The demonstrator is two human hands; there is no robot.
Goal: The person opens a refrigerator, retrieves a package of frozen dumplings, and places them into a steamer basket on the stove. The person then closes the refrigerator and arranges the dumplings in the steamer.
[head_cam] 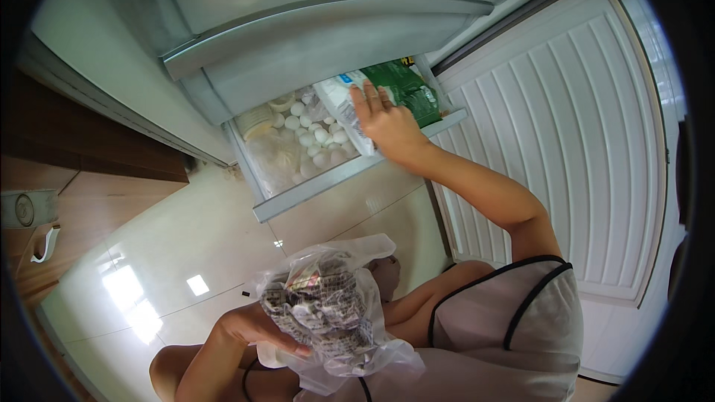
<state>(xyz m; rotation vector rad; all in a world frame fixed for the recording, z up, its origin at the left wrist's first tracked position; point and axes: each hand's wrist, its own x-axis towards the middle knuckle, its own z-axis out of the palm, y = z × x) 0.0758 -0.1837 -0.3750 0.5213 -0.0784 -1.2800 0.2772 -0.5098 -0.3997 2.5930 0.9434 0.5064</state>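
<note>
My left hand [262, 326] holds a clear plastic bag [385, 357] close to my lap. Inside it are bundles wrapped in printed newspaper [324, 307]. My right hand [385, 117] reaches into a pulled-out freezer drawer [329, 178], its fingers resting flat on a white plastic package [341, 103]. Beside that package, towards the right of the drawer, lies a green package [402, 89] bearing writing. Several white round balls [315, 137] fill the drawer's middle. At its left are a cloudy plastic bag [271, 153] and a round tub [255, 121].
Above the drawer is another drawer front with a long handle [335, 5]. An open, ribbed white door [547, 139] stands at the right. Wooden cabinets [111, 195] with a white handle [47, 244] are at the left. Glossy floor tiles [184, 245] lie below.
</note>
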